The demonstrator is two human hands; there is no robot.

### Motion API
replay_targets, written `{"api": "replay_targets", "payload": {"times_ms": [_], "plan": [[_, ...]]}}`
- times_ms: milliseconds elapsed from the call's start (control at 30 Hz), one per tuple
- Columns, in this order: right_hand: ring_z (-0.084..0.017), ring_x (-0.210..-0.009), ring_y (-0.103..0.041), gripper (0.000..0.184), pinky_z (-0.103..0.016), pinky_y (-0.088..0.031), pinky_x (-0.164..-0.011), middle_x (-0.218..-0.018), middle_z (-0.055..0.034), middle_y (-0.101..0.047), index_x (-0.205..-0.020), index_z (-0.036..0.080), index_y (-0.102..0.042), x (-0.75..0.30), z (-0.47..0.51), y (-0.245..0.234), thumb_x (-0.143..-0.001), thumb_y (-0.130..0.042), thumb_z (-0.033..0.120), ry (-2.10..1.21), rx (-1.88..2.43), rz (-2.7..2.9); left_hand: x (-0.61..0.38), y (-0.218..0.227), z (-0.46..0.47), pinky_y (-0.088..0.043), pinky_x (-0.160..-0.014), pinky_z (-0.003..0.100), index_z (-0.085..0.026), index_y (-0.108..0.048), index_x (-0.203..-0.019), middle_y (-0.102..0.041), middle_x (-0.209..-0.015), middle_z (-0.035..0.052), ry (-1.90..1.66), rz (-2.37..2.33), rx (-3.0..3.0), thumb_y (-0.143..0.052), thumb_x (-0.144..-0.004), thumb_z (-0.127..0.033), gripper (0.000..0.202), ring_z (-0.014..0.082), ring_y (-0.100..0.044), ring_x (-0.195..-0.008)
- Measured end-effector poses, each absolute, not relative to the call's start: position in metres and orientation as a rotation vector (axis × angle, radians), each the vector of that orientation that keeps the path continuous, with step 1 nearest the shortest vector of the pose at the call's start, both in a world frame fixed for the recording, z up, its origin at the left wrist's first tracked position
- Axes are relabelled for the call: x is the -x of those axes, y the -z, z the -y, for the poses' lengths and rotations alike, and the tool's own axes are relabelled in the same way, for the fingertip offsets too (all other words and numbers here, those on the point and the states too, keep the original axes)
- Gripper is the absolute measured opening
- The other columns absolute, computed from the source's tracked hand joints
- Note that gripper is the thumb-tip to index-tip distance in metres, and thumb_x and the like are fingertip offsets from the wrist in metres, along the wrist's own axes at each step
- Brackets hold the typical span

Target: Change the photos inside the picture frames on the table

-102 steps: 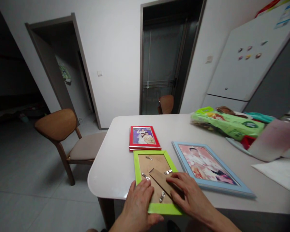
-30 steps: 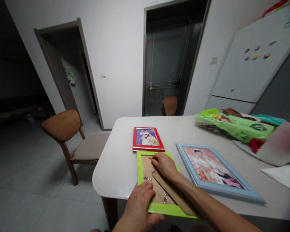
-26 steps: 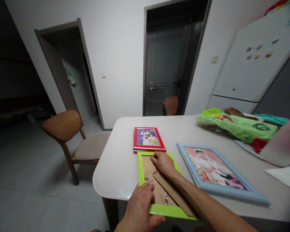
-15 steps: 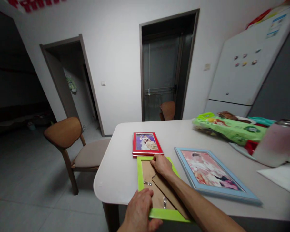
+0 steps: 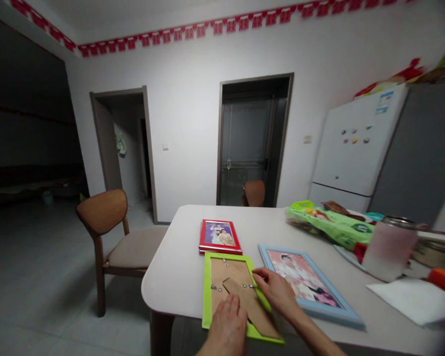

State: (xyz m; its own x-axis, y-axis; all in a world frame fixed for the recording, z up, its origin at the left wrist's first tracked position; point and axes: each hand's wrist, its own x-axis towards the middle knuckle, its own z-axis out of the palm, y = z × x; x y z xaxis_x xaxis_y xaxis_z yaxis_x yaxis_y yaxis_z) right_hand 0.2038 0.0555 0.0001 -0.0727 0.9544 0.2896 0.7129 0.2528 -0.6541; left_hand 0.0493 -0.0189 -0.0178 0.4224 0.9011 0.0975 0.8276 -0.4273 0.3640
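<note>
A lime-green picture frame (image 5: 206,296) lies face down at the table's near edge. Its brown backing board (image 5: 227,269) shows, with small metal clips (image 5: 216,288) around it and a stand leg (image 5: 254,311) folded across the lower part. My left hand (image 5: 227,319) rests with outstretched fingers on the lower backing and stand. At the right rim, my right hand (image 5: 276,291) has bent, closed fingers on the frame beside the right metal clip (image 5: 249,286). Just behind lies a red picture frame (image 5: 203,237), photo up. A blue picture frame (image 5: 341,311) lies to the right.
On the white table (image 5: 170,277) stand a pink frosted jar (image 5: 389,249) and a green plastic package (image 5: 329,225) at the right. White paper (image 5: 411,301) lies nearer the front. A wooden chair (image 5: 103,212) is at the left, and a fridge (image 5: 352,148) stands behind.
My right hand has moved from the frame's top edge to its right side. My left hand has shifted from the left edge onto the backing. The view has tilted upward.
</note>
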Motion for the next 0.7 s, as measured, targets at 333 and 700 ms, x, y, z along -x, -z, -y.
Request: {"api": "replay_targets", "payload": {"times_ms": [333, 700], "plan": [[-0.021, -0.083, -0.057, 0.033, -0.034, -0.044, -0.073, -0.089, -0.008, -0.062, -0.085, 0.018, -0.061, -0.212, -0.017, 0.02, -0.069, -0.045, 0.042, -0.552, 1.383, 1.49, -0.017, 0.019, 0.032, -0.023, -0.099, 0.039, -0.01, -0.044, -0.111, -0.036, -0.128, 0.015, -0.713, -1.461, -2.317, -0.049, -0.05, -0.004, 0.061, 0.0255, -0.03, -0.118], [-0.016, -0.058, -0.058, 0.048, -0.027, -0.044, -0.05, -0.07, -0.0036, -0.063, -0.092, 0.018, -0.055, -0.126, 0.018, 0.028, -0.06, -0.054, 0.053, -1.462, 0.943, 0.865, -0.043, -0.024, 0.042, -0.046, -0.071, 0.03, -0.017, -0.044, -0.092, -0.058, -0.085, 0.0048, -1.606, -1.023, -1.363, -0.043, -0.075, -0.031, 0.022, 0.0183, -0.057, -0.08]]}}
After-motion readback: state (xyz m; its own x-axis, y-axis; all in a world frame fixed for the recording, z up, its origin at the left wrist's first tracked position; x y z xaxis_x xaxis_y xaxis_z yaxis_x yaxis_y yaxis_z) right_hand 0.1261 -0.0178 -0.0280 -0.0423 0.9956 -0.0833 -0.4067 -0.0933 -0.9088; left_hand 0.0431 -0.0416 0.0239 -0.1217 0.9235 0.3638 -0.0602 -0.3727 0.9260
